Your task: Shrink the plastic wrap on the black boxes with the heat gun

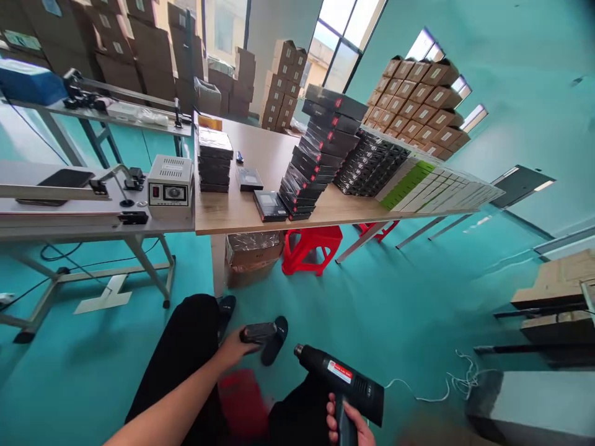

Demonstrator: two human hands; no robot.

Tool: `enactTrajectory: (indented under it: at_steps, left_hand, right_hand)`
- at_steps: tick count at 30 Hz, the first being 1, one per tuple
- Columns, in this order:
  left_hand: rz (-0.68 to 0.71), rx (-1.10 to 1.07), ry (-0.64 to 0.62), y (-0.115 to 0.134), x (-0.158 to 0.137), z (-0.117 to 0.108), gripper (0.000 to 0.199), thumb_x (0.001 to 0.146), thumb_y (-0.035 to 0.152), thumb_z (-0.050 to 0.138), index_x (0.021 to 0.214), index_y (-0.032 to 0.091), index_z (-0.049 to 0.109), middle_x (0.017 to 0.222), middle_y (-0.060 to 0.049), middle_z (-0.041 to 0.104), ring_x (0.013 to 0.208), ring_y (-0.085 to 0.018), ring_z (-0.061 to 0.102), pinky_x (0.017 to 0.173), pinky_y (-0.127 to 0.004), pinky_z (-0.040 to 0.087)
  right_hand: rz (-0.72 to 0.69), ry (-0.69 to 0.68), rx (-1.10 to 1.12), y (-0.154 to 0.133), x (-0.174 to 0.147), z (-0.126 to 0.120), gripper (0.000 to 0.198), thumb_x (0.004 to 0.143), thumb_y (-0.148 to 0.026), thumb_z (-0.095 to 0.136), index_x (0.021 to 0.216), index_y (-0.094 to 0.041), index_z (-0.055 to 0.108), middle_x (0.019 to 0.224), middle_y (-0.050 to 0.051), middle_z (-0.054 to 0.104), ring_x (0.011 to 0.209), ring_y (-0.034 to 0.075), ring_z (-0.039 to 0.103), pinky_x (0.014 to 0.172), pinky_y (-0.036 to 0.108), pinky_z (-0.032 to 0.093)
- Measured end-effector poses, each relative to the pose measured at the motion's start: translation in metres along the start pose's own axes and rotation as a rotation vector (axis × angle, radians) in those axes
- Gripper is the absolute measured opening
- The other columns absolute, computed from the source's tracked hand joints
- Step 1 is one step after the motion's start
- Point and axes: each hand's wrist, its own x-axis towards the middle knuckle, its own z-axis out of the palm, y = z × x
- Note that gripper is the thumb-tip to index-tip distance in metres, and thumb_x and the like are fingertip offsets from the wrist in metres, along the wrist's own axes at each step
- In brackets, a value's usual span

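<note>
My right hand (346, 424) grips the handle of a black heat gun (346, 381), its metal nozzle pointing left. In my left hand (235, 348) is a small dark box (259, 332), seen nearly edge-on and held low over my lap, a short way from the nozzle. Whether film covers this box I cannot tell. Ahead on the wooden table (214, 217), a tall leaning stack of black film-wrapped boxes (309, 164) stands beside a single flat black box (270, 205). Another flat box (250, 179) lies behind that one.
A shorter box stack (214, 164) stands at the table's left end. Left of it is a beige control unit (170, 183) on a grey bench. A red stool (311, 248) and a carton (253, 254) are under the table. A white cable (432, 396) trails over the floor at right.
</note>
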Motion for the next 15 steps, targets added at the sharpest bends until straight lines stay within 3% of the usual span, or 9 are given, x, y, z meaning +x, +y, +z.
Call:
enactTrajectory:
  at_steps: [4, 9, 15]
  left_hand:
    - [-0.003, 0.102, -0.09, -0.021, -0.004, 0.0, 0.034, 0.061, 0.026, 0.07, 0.093, 0.016, 0.061, 0.078, -0.003, 0.068, 0.078, -0.023, 0.064, 0.072, -0.035, 0.05]
    - [0.048, 0.11, -0.282, -0.015, -0.007, 0.006, 0.032, 0.061, 0.03, 0.074, 0.087, 0.016, 0.06, 0.079, -0.001, 0.067, 0.079, -0.021, 0.062, 0.072, -0.032, 0.048]
    - [0.053, 0.16, -0.285, -0.009, -0.01, 0.007, 0.036, 0.062, 0.034, 0.073, 0.09, 0.016, 0.063, 0.083, -0.003, 0.066, 0.082, -0.023, 0.061, 0.071, -0.032, 0.047]
  right_hand:
    - [0.093, -0.068, 0.119, -0.001, -0.023, 0.006, 0.037, 0.068, -0.034, 0.077, 0.097, -0.014, 0.068, 0.078, 0.004, 0.066, 0.06, 0.011, 0.057, 0.05, 0.021, 0.045]
    - [0.042, -0.045, 0.04, -0.009, -0.052, 0.032, 0.033, 0.079, -0.032, 0.067, 0.105, -0.012, 0.066, 0.084, 0.006, 0.066, 0.063, 0.013, 0.058, 0.053, 0.023, 0.047]
    - [0.003, 0.02, -0.075, -0.017, -0.057, 0.049, 0.033, 0.081, -0.032, 0.064, 0.107, -0.011, 0.064, 0.084, 0.008, 0.066, 0.063, 0.014, 0.059, 0.053, 0.025, 0.048]
